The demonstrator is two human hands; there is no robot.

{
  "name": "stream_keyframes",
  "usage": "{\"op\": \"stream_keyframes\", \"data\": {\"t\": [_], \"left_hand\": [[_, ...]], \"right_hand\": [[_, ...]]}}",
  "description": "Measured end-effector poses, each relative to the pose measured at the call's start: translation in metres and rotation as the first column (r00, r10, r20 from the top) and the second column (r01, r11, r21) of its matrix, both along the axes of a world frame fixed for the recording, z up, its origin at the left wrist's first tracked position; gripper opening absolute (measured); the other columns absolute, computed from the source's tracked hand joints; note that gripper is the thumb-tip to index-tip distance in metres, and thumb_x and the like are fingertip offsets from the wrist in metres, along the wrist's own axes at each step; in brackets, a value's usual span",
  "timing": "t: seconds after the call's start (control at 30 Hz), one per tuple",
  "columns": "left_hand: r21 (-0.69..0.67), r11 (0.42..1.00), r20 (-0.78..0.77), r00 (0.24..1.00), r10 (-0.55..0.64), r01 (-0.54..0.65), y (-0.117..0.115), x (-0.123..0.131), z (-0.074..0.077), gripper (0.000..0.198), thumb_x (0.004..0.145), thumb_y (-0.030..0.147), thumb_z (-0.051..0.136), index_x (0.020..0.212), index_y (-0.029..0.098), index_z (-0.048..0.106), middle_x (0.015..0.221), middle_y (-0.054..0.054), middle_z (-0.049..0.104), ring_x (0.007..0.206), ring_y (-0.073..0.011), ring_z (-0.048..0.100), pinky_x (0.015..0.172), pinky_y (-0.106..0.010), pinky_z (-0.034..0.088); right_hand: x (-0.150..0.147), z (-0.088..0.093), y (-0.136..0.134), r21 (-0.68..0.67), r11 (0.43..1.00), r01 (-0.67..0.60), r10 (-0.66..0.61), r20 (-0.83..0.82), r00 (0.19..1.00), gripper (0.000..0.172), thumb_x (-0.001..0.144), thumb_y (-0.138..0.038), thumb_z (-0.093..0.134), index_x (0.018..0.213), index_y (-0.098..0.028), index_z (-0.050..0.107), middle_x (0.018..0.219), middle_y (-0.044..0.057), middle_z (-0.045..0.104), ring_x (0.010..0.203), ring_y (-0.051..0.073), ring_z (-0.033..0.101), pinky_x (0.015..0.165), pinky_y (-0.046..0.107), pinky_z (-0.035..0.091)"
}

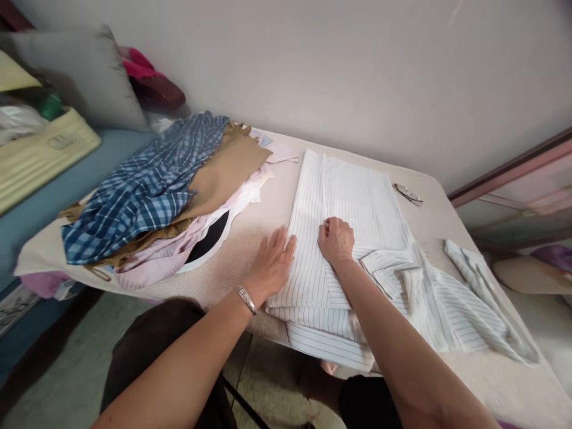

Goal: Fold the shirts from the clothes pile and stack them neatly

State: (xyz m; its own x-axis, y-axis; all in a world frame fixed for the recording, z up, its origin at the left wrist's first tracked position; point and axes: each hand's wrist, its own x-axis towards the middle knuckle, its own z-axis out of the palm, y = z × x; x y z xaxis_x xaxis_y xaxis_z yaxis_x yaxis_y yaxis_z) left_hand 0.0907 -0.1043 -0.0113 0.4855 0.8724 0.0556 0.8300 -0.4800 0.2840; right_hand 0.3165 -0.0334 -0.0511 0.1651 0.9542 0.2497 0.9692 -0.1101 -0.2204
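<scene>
A white shirt with thin dark stripes [361, 190] lies spread over the cloth-covered table [250, 229], its left part folded into a straight edge. Along that edge my left hand [272, 265] rests flat with fingers stretched out, a silver bracelet on its wrist. My right hand [337, 238] is closed at the middle of the shirt, fingers curled at the lengthwise strip of cloth; its fingertips are partly hidden. Right of my right forearm, a sleeve and crumpled cloth [393, 277] of the shirt spread toward the table's right side. The lower hem hangs over the near edge.
A clothes pile with a blue plaid shirt [152, 173] and a brown garment [230, 170] covers the table's left end. Eyeglasses [408, 194] lie at the far right. Beyond the pile are a yellow basket [53, 149] and a grey cushion [84, 71]. A wall [313, 71] borders the table's far side.
</scene>
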Motion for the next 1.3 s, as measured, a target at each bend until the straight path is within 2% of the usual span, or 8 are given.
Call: {"op": "stream_keyframes", "data": {"t": [0.2, 0.43, 0.53, 0.6, 0.73, 0.97, 1.1, 1.3], "left_hand": [[0.055, 0.995, -0.021, 0.997, -0.077, 0.078, -0.013, 0.009, -0.029, 0.066, 0.106, 0.049, 0.038, 0.158, 0.009, 0.03, 0.168, -0.024, 0.017, 0.156, -0.0392, 0.016, 0.124, -0.063, 0.015], [-0.029, 0.999, 0.046, 0.999, -0.025, 0.027, -0.004, 0.006, -0.016, 0.061, 0.108, 0.049, 0.028, 0.156, 0.01, 0.033, 0.166, -0.022, 0.025, 0.154, -0.036, 0.023, 0.124, -0.058, 0.021], [-0.1, 0.994, 0.14, 0.989, 0.05, -0.036, 0.008, -0.003, 0.002, 0.054, 0.109, 0.044, 0.026, 0.148, 0.01, 0.04, 0.157, -0.022, 0.04, 0.146, -0.0313, 0.038, 0.118, -0.048, 0.035], [-0.135, 0.99, 0.194, 0.978, 0.073, -0.047, 0.014, -0.011, 0.013, 0.044, 0.109, 0.04, 0.028, 0.135, 0.011, 0.048, 0.142, -0.02, 0.054, 0.133, -0.028, 0.052, 0.108, -0.043, 0.045], [-0.108, 0.994, 0.229, 0.973, 0.032, -0.007, 0.016, -0.017, 0.019, 0.026, 0.108, 0.029, 0.031, 0.111, 0.016, 0.053, 0.121, -0.014, 0.062, 0.116, -0.0248, 0.06, 0.099, -0.041, 0.051], [0.025, 0.999, 0.029, 0.999, 0.033, -0.034, 0.0, 0.0, -0.014, 0.041, 0.106, 0.018, 0.028, 0.142, 0.01, 0.045, 0.16, -0.021, 0.037, 0.147, -0.0343, 0.037, 0.115, -0.055, 0.038], [0.101, 0.995, -0.027, 0.999, 0.028, -0.025, -0.006, 0.006, -0.025, 0.047, 0.107, 0.025, 0.03, 0.15, 0.011, 0.04, 0.164, -0.019, 0.033, 0.15, -0.0365, 0.032, 0.119, -0.06, 0.032], [0.145, 0.989, -0.054, 0.998, 0.032, -0.024, -0.005, 0.007, -0.03, 0.05, 0.107, 0.031, 0.034, 0.151, 0.008, 0.04, 0.164, -0.02, 0.032, 0.149, -0.0376, 0.034, 0.119, -0.059, 0.033]], "right_hand": [[0.0, -0.008, -0.002, 0.024, 0.999, -0.025, 0.024, 0.044, 0.999, 0.027, 0.099, -0.026, 0.037, 0.109, -0.015, 0.059, 0.101, 0.015, 0.063, 0.096, 0.029, 0.051, 0.085, 0.039, 0.034], [-0.004, 0.006, -0.011, -0.005, 1.0, -0.016, 0.016, -0.082, 0.996, 0.029, 0.098, -0.032, 0.042, 0.117, -0.014, 0.056, 0.108, 0.016, 0.065, 0.103, 0.03, 0.054, 0.089, 0.041, 0.041], [0.005, 0.036, -0.051, -0.034, 0.967, -0.253, 0.243, -0.172, 0.955, 0.036, 0.096, -0.032, 0.049, 0.128, -0.015, 0.051, 0.123, 0.016, 0.063, 0.117, 0.031, 0.055, 0.095, 0.042, 0.045], [0.014, 0.055, -0.091, -0.094, 0.874, -0.477, 0.453, -0.196, 0.87, 0.042, 0.093, -0.024, 0.049, 0.135, -0.02, 0.046, 0.135, 0.013, 0.059, 0.127, 0.028, 0.052, 0.102, 0.042, 0.046], [0.028, 0.062, -0.161, -0.158, 0.753, -0.638, 0.626, -0.123, 0.77, 0.063, 0.08, -0.005, 0.047, 0.141, -0.021, 0.041, 0.157, 0.013, 0.041, 0.146, 0.029, 0.037, 0.114, 0.048, 0.04], [0.022, 0.049, -0.164, -0.036, 0.827, -0.56, 0.56, -0.022, 0.828, 0.048, 0.069, 0.008, 0.044, 0.105, -0.02, 0.057, 0.118, 0.011, 0.061, 0.112, 0.027, 0.058, 0.092, 0.043, 0.052], [0.023, 0.056, -0.159, -0.011, 0.839, -0.543, 0.543, -0.021, 0.839, 0.038, 0.068, 0.01, 0.043, 0.087, -0.02, 0.055, 0.092, 0.006, 0.058, 0.088, 0.022, 0.054, 0.076, 0.036, 0.049], [0.019, 0.049, -0.161, -0.108, 0.844, -0.525, 0.53, 0.025, 0.847, 0.036, 0.063, 0.01, 0.044, 0.081, -0.02, 0.054, 0.087, 0.006, 0.056, 0.085, 0.022, 0.052, 0.074, 0.036, 0.046]]}}
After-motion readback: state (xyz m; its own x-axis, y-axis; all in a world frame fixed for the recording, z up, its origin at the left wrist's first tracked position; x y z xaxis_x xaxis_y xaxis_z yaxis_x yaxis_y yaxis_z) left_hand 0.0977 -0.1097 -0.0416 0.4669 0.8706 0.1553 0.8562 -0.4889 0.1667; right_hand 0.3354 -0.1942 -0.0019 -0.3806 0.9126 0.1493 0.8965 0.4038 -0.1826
